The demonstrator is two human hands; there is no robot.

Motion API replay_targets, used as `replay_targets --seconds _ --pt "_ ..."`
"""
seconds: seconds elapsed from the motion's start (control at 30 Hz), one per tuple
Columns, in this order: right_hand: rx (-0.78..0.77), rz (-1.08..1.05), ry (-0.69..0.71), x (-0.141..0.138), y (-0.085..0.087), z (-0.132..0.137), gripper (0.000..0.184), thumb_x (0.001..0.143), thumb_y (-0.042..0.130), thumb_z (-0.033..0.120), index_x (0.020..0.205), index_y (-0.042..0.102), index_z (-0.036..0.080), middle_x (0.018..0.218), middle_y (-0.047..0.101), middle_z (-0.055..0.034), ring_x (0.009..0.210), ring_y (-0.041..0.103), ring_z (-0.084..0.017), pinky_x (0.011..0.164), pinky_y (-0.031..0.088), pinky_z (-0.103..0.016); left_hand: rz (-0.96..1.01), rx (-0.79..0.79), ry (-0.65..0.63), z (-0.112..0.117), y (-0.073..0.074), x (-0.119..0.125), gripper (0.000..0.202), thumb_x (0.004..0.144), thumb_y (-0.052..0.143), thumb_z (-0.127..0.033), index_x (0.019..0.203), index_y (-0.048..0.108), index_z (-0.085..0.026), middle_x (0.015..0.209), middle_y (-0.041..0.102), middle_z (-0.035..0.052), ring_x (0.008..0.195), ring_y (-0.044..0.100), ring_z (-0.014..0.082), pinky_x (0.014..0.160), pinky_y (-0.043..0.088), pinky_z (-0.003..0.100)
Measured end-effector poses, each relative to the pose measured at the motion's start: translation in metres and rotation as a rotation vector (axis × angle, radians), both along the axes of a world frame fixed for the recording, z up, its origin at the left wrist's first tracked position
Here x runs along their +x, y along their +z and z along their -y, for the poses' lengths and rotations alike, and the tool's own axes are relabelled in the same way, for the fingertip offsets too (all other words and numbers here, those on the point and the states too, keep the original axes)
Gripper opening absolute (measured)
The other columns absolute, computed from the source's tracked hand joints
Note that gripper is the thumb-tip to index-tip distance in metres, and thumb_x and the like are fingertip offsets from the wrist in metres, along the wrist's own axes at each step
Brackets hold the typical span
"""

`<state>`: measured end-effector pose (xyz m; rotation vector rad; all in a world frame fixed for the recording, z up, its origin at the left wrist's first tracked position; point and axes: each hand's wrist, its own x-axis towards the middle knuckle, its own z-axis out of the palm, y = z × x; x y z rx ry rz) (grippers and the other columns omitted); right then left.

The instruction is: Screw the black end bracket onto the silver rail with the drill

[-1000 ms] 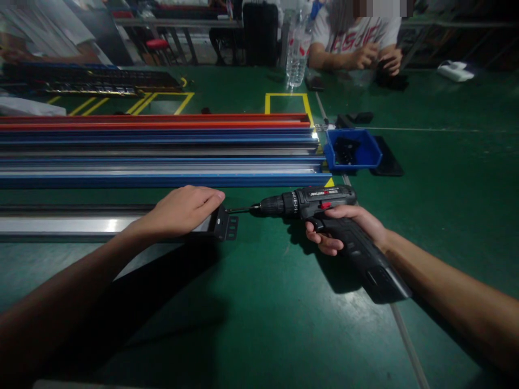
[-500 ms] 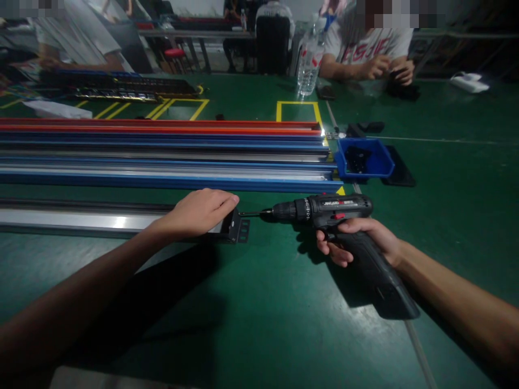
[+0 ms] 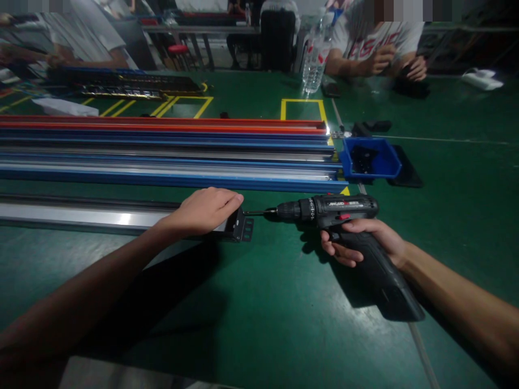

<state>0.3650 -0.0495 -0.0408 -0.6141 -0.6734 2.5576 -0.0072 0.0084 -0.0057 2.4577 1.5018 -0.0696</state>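
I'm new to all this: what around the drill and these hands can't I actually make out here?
All in the head view:
- Left hand: its palm and grip on the metal rail are hidden by the back of the hand.
- Bit: its tip, at the black bracket, is too small and dark to tell what it meets.
- Rail's other end: cut off by the left edge.
- Black parts in the blue bin: too dark to identify.

Dim light, apparently from above, leaves the upper right corner nearly black, casts dark shadows beside the left arm [image 3: 101,275] and beneath the drill [image 3: 343,206], lays pale glare on the green tabletop [image 3: 284,324] and silver bar [image 3: 125,218], while blur smears the person at upper left [image 3: 87,38].
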Motion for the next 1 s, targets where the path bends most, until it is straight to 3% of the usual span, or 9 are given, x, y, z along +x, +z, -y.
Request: replay_targets --seconds 0.5,1.0 --pt "-0.025 -0.007 -0.017 -0.0010 0.0019 -0.0002 0.037 0.094 0.057 0.029 0.112 0.070 0.000 0.096 0.071 -0.0176 0.058 0.057 -0.009 0.064 0.054 -0.024 0.020 0.005 -0.020 0.0029 0.0028 0.0008 0.063 0.104 0.019 -0.054 0.113 0.074 -0.024 0.126 0.074 0.0058 0.116 0.066 0.0290 0.097 0.048 0.038" --pt "-0.007 0.005 -0.019 0.0009 0.0007 -0.0001 0.040 0.093 0.056 0.032 0.113 0.068 0.000 0.097 0.071 -0.0171 0.058 0.056 -0.009 0.066 0.054 -0.025 0.046 0.020 -0.033 0.0011 0.0012 -0.0015 0.056 0.103 0.024 -0.053 0.096 0.072 -0.027 0.110 0.077 0.0040 0.100 0.069 0.0274 0.082 0.047 0.036"
